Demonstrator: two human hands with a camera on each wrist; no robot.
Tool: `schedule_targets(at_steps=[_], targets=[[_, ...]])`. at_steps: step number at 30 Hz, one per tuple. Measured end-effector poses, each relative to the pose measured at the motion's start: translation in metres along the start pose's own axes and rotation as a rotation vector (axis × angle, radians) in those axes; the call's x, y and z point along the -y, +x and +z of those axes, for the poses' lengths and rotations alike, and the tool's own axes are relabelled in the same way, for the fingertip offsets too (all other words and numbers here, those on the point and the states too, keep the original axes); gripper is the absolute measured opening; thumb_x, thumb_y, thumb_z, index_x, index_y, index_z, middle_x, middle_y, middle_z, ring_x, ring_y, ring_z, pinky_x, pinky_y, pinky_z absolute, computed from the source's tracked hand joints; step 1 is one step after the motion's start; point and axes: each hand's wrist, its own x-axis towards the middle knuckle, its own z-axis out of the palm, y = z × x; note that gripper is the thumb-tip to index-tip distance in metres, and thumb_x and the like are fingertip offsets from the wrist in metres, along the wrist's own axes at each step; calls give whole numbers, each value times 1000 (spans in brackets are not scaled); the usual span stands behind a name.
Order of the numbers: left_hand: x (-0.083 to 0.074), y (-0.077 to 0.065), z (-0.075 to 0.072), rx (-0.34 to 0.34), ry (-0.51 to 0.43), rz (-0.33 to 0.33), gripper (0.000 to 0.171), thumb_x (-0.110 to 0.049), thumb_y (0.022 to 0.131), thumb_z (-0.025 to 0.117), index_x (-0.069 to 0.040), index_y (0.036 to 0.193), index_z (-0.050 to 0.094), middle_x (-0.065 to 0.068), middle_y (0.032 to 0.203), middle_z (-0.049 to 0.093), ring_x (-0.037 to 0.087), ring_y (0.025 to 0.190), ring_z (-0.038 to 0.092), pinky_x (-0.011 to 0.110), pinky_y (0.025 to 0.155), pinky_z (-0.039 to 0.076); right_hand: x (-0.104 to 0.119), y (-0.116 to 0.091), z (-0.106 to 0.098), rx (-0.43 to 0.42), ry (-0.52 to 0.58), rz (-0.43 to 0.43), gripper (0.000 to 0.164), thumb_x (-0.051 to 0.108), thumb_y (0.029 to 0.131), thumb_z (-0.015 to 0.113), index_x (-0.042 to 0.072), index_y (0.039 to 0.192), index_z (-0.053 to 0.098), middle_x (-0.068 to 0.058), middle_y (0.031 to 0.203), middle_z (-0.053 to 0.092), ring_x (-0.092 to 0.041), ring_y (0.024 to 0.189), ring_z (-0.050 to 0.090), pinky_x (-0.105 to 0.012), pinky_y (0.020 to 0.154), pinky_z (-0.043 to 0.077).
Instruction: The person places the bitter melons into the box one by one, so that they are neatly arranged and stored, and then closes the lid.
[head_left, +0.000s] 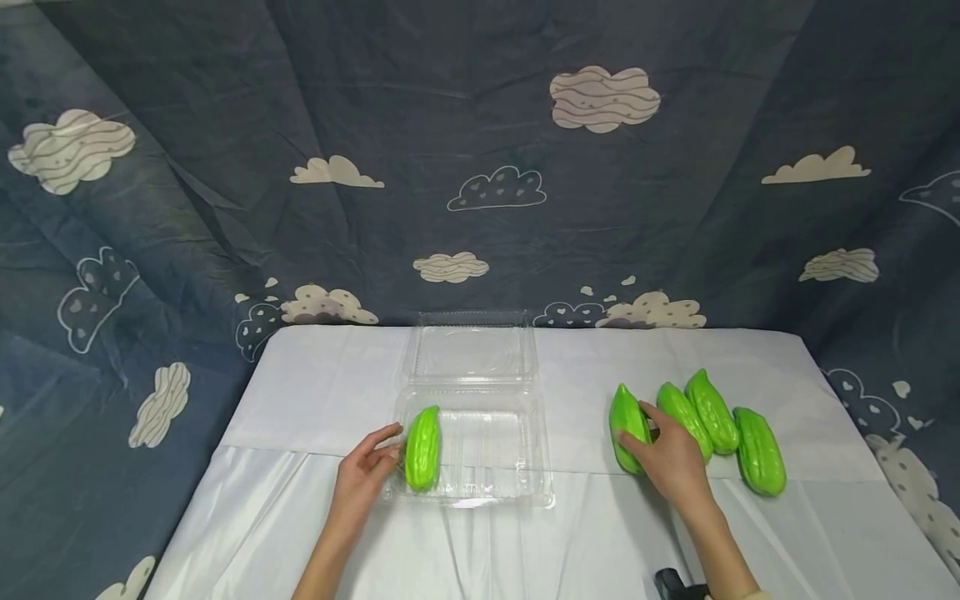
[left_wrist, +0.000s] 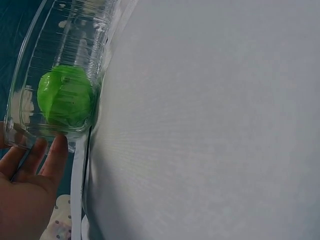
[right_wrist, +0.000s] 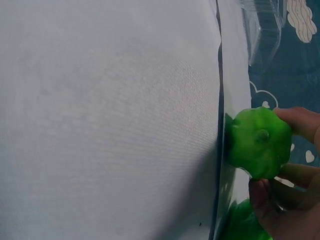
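My right hand [head_left: 671, 462] pinches a ridged green bitter gourd [head_left: 628, 427] between thumb and fingers. Its rounded end faces the right wrist view, where the gourd [right_wrist: 260, 142] lies close over the white cloth. Another bitter gourd [head_left: 423, 448] sits upright along the left side of a clear plastic clamshell box [head_left: 487, 454], whose lid [head_left: 472, 352] lies folded back. My left hand [head_left: 362, 475] is at the box's left edge, beside that gourd. In the left wrist view its fairly straight fingers [left_wrist: 56, 155] touch the box's end wall.
Three more bitter gourds lie right of my right hand: one partly behind it [head_left: 686, 417], one beside that [head_left: 712, 412], and one farthest right [head_left: 761, 452]. White cloth [head_left: 300, 392] covers the table. A dark cloud-patterned curtain [head_left: 480, 125] hangs behind. A black object [head_left: 675, 585] shows by my right forearm.
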Motion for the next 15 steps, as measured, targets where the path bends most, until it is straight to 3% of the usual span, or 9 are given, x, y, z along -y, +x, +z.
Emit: schedule_targets(at_steps=[5, 11, 15], targets=[[1, 0, 0, -1, 4, -1, 38, 4, 93, 60, -1, 131, 59, 21, 126, 62, 32, 115, 60, 23, 91, 50, 0, -1, 0, -10, -6, -20, 70, 28, 90, 71, -14, 139, 44, -32, 112, 61, -37, 95, 60, -52, 73, 51], [0, 0, 0, -7, -1, -24, 38, 4, 93, 59, -2, 131, 60, 19, 127, 62, 31, 116, 60, 23, 91, 50, 1, -5, 0, -7, 17, -11, 68, 26, 91, 69, -13, 140, 43, -35, 119, 56, -43, 103, 58, -54, 76, 51], [0, 1, 0, -6, 10, -38, 39, 3, 94, 59, -3, 132, 59, 17, 130, 61, 30, 116, 60, 23, 92, 49, 0, -7, 3, -23, 73, 5, 66, 25, 93, 68, -11, 142, 42, -32, 120, 57, -39, 103, 57, -45, 71, 52]])
